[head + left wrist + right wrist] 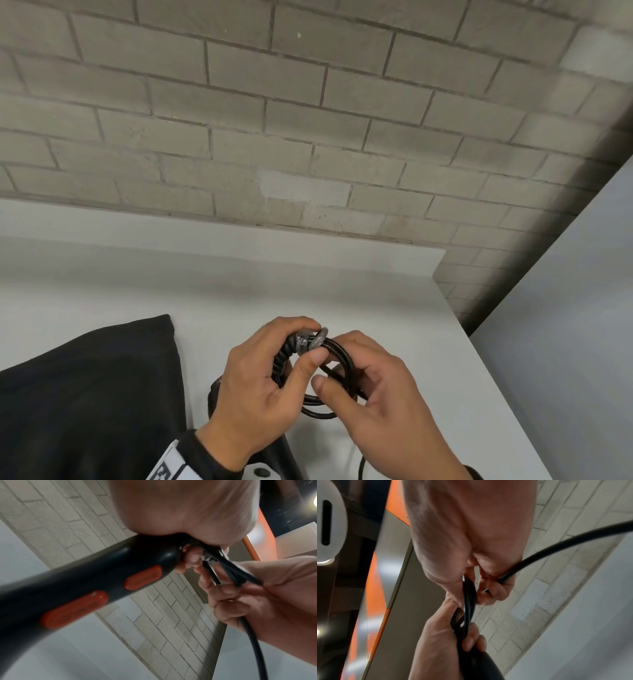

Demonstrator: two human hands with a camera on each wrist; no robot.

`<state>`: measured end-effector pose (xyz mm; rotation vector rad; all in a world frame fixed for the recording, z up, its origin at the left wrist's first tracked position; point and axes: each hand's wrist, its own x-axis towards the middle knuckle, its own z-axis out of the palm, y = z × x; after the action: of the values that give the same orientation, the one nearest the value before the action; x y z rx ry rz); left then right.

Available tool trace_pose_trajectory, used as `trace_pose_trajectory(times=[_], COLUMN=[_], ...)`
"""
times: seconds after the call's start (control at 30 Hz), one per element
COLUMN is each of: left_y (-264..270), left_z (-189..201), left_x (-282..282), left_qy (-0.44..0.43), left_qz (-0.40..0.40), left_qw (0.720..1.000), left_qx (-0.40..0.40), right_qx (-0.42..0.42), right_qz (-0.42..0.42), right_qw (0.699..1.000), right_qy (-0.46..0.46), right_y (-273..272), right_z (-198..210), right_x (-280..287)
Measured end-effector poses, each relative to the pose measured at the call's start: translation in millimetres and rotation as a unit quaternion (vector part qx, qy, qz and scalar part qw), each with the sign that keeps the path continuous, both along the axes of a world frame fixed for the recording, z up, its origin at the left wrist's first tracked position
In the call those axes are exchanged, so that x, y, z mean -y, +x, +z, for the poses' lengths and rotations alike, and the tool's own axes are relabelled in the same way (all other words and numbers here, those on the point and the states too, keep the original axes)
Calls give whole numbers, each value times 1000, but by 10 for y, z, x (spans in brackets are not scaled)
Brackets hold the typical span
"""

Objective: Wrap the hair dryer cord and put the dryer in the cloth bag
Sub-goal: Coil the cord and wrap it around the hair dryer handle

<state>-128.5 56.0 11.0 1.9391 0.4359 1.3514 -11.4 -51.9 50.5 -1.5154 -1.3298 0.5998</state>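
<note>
Cord point(334, 363) sits coiled in black loops at lower centre of the head view, above the white table point(394, 291). Left hand point(260, 387) curls its fingers round the coil and pinches its top with the thumb. Right hand point(380, 397) curls round the loops from the right. Dryer point(72, 588) handle hangs under the left palm. Black bag point(89, 394) lies at lower left.

White table point(394, 291) against grey brick wall point(274, 102)

Nothing readable anywhere, honestly. The orange buttons point(143, 577) on the hair dryer handle point(82, 582) show marks too blurred to make out.
</note>
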Motion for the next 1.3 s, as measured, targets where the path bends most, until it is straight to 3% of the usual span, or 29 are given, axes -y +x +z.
trace_pose_trajectory(times=[0.2,0.5,0.57,0.63,0.7,0.83,0.9,1.0,1.07,1.17,1.3], left_y=[-8,-64,-63,-54,-31,47,70,75,83,98,84], left_z=[57,68,73,64,47,32,28,20,19,9,-10], left_x=[-10,2,14,11,13,70,84,93,102,83,50], left_qy=[4,-64,-83,-87,-90,-100,-99,-86,-64,-46,-52], left_qz=[-34,-63,-63,-27,4,48,68,83,93,104,81], left_qw=[999,996,994,995,995,994,993,993,993,993,995], left_qx=[-10,-25,-22,-28,-30,-21,-17,-22,-32,-28,-14], right_qx=[110,110,99,109,191,334,380,402,359,166,-75], right_qz=[2,20,-6,-82,-172,-248,-264,-258,-235,-175,-70], right_qw=[994,993,994,991,963,888,865,871,902,970,986], right_qy=[-1,-44,-41,-7,85,194,195,119,55,-25,-133], right_y=[50,59,22,-19,-51,-157,-203,-244,-247,-209,-1], right_z=[100,144,95,-23,-139,-235,-257,-278,-248,-110,195], right_x=[-26,-57,-64,-64,-78,-136,-157,-194,-197,-156,-59])
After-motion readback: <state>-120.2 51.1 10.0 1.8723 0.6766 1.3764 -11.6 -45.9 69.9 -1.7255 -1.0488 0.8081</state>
